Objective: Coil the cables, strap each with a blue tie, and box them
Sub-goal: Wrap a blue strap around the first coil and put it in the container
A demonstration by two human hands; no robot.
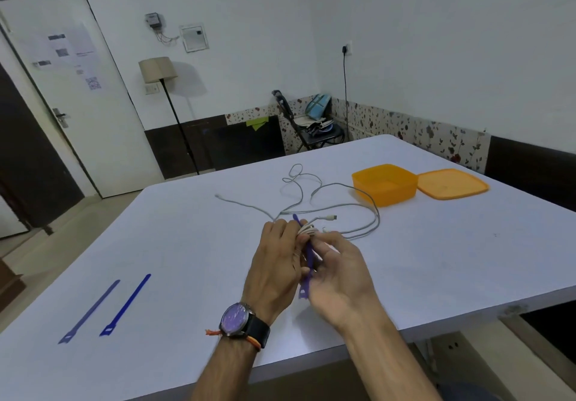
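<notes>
A small white cable coil (307,231) sits above the near edge of the worktop (187,244), gripped in the left hand (277,263), while the right hand (338,271) pinches a blue tie (307,271) laid along it. Beyond the coil lie loose white cables (311,195); farther right, an open orange box (385,184) and its lid (452,183). Two spare blue ties (106,307) lie far left. No legible writing.
</notes>
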